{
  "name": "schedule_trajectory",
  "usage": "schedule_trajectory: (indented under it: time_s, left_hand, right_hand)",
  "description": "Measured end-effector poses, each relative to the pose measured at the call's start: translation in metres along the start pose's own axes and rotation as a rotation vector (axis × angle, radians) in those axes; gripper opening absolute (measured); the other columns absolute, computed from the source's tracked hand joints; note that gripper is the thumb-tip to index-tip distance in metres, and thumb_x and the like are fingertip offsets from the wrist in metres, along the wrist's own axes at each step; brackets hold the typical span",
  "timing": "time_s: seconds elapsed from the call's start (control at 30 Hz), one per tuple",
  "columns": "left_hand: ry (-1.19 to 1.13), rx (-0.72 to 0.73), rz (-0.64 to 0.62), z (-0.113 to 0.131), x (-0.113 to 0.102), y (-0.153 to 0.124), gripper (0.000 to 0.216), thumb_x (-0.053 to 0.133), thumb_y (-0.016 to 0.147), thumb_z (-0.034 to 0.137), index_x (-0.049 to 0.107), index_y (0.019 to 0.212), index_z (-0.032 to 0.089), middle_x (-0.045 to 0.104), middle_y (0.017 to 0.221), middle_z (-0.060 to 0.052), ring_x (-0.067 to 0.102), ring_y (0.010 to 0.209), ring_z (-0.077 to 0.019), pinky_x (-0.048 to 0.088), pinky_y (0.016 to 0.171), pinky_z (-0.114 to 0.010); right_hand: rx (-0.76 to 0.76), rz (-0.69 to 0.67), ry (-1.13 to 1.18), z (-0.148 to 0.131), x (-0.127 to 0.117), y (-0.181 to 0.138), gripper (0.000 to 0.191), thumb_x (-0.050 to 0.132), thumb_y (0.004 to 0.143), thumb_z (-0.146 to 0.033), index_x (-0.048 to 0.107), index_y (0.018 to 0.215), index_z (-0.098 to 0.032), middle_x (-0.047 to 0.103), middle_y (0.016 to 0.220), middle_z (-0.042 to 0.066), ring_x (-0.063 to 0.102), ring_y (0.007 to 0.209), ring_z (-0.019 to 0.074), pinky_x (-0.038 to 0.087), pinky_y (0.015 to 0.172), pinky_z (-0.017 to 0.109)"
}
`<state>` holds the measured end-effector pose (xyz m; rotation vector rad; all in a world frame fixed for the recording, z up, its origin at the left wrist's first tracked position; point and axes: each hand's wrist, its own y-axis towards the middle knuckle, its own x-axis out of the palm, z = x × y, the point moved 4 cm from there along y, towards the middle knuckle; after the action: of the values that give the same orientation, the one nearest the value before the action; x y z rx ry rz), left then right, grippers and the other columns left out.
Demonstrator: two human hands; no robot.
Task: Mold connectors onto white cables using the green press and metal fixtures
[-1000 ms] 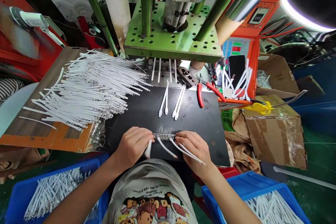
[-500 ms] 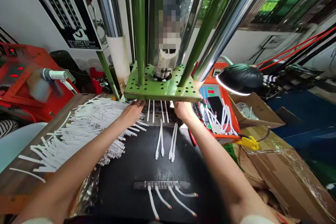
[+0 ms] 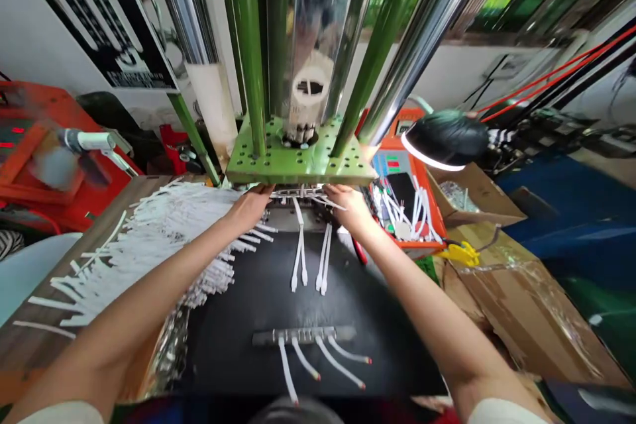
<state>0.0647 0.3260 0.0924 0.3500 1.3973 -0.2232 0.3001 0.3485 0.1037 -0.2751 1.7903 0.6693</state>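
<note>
Under the front edge of the green press plate point(image 3: 301, 174), my left hand point(image 3: 247, 211) and my right hand point(image 3: 352, 211) are closed on opposite ends of a narrow metal mold bar point(image 3: 304, 193). Several thin white cables stick out of this bar, some toward me; the fingertips are partly hidden below the plate. Loose white cables point(image 3: 324, 258) lie in pairs on the black mat point(image 3: 223, 351) in front. Nearer me, a second mold bar point(image 3: 263, 338) rests on the mat with several white cables point(image 3: 340, 366) curving out of it, their ends reddish.
A large heap of white cables point(image 3: 169, 228) covers the wooden table left of my left forearm. At right are an orange control box point(image 3: 424, 246) with cables on it, a black lamp point(image 3: 447, 139) and cardboard boxes point(image 3: 527, 318). Tall green and chrome columns rise above the plate.
The bar between my hands has come up and tilted into view, its cables now skewed rather than straight. The whole view has shifted slightly. The near bar stays on the mat.
</note>
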Motion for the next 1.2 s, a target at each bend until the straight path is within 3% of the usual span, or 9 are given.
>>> schedule_trajectory:
  time_s: [0.07, 0.13, 0.23, 0.37, 0.5, 0.7, 0.87, 1.0, 1.2]
  left_hand:
    - [-0.120, 0.005, -0.006, 0.012, 0.006, -0.055, 0.046, 0.039, 0.099, 0.014, 0.035, 0.145, 0.014, 0.058, 0.124, -0.016, 0.059, 0.113, -0.0227, 0.051, 0.095, -0.035]
    - [-0.317, 0.021, -0.039, 0.031, 0.008, -0.116, 0.037, 0.034, 0.099, 0.013, 0.044, 0.135, 0.017, 0.061, 0.115, -0.010, 0.062, 0.104, -0.0191, 0.053, 0.090, -0.032]
    - [-0.410, 0.115, -0.226, 0.072, 0.018, -0.188, 0.031, 0.052, 0.093, 0.016, 0.053, 0.123, 0.023, 0.060, 0.115, -0.006, 0.059, 0.104, -0.0199, 0.052, 0.090, -0.033]
    - [-0.239, 0.063, -0.158, 0.095, 0.043, -0.218, 0.021, 0.049, 0.089, 0.005, 0.059, 0.100, 0.020, 0.061, 0.101, -0.006, 0.059, 0.093, -0.0228, 0.053, 0.081, -0.039]
    - [-0.373, 0.128, -0.010, 0.066, 0.049, -0.226, 0.028, 0.039, 0.091, 0.002, 0.054, 0.107, 0.020, 0.061, 0.100, -0.005, 0.059, 0.092, -0.0180, 0.054, 0.079, -0.030]
    - [-0.321, 0.241, 0.170, -0.017, -0.003, -0.249, 0.030, 0.042, 0.091, 0.004, 0.051, 0.112, 0.023, 0.062, 0.096, -0.003, 0.062, 0.090, -0.0162, 0.055, 0.078, -0.027]
    - [-0.261, 0.227, 0.219, -0.051, -0.025, -0.224, 0.025, 0.043, 0.092, 0.008, 0.048, 0.110, 0.023, 0.063, 0.097, -0.003, 0.065, 0.090, -0.0170, 0.055, 0.071, -0.027]
    - [-0.297, 0.152, 0.287, -0.057, -0.021, -0.164, 0.015, 0.043, 0.093, 0.019, 0.049, 0.107, 0.020, 0.064, 0.099, -0.007, 0.065, 0.094, -0.0201, 0.055, 0.082, -0.035]
    - [-0.391, -0.030, 0.046, -0.048, 0.002, -0.025, 0.027, 0.044, 0.094, 0.021, 0.058, 0.117, 0.018, 0.064, 0.113, -0.010, 0.059, 0.110, -0.0233, 0.047, 0.102, -0.042]
  right_hand:
    - [0.028, -0.044, 0.097, 0.001, -0.005, -0.051, 0.024, 0.051, 0.093, -0.016, 0.068, 0.111, -0.016, 0.070, 0.106, 0.011, 0.067, 0.097, 0.0222, 0.055, 0.084, 0.033]
    - [0.056, -0.074, 0.241, 0.006, -0.021, -0.109, 0.030, 0.048, 0.092, -0.017, 0.069, 0.112, -0.019, 0.072, 0.109, 0.009, 0.069, 0.098, 0.0230, 0.056, 0.084, 0.032]
    - [0.181, -0.145, 0.344, 0.020, -0.049, -0.190, 0.029, 0.048, 0.094, -0.029, 0.073, 0.106, -0.023, 0.074, 0.106, 0.007, 0.072, 0.093, 0.0246, 0.059, 0.077, 0.032]
    - [0.237, -0.222, 0.281, 0.034, -0.057, -0.258, 0.030, 0.050, 0.093, -0.033, 0.073, 0.111, -0.027, 0.075, 0.106, 0.006, 0.073, 0.092, 0.0260, 0.062, 0.074, 0.030]
    - [0.178, -0.227, 0.255, 0.021, -0.029, -0.279, 0.035, 0.045, 0.095, -0.024, 0.070, 0.118, -0.023, 0.071, 0.118, 0.007, 0.069, 0.106, 0.0246, 0.059, 0.089, 0.034]
    - [-0.053, -0.397, 0.325, -0.046, -0.002, -0.237, 0.045, 0.041, 0.092, -0.009, 0.062, 0.131, -0.022, 0.049, 0.147, 0.009, 0.041, 0.140, 0.0257, 0.047, 0.108, 0.042]
    - [-0.158, -0.354, 0.573, -0.087, -0.020, -0.150, 0.042, 0.038, 0.098, -0.013, 0.053, 0.137, -0.020, 0.062, 0.124, 0.011, 0.063, 0.109, 0.0191, 0.052, 0.095, 0.033]
    - [-0.335, -0.273, 0.614, -0.099, -0.010, -0.086, 0.043, 0.046, 0.100, -0.023, 0.046, 0.142, -0.017, 0.063, 0.113, 0.012, 0.063, 0.095, 0.0192, 0.053, 0.085, 0.032]
    - [-0.078, -0.082, 0.167, -0.025, 0.025, 0.005, 0.033, 0.050, 0.093, -0.009, 0.064, 0.122, -0.016, 0.066, 0.109, 0.010, 0.063, 0.100, 0.0206, 0.051, 0.092, 0.033]
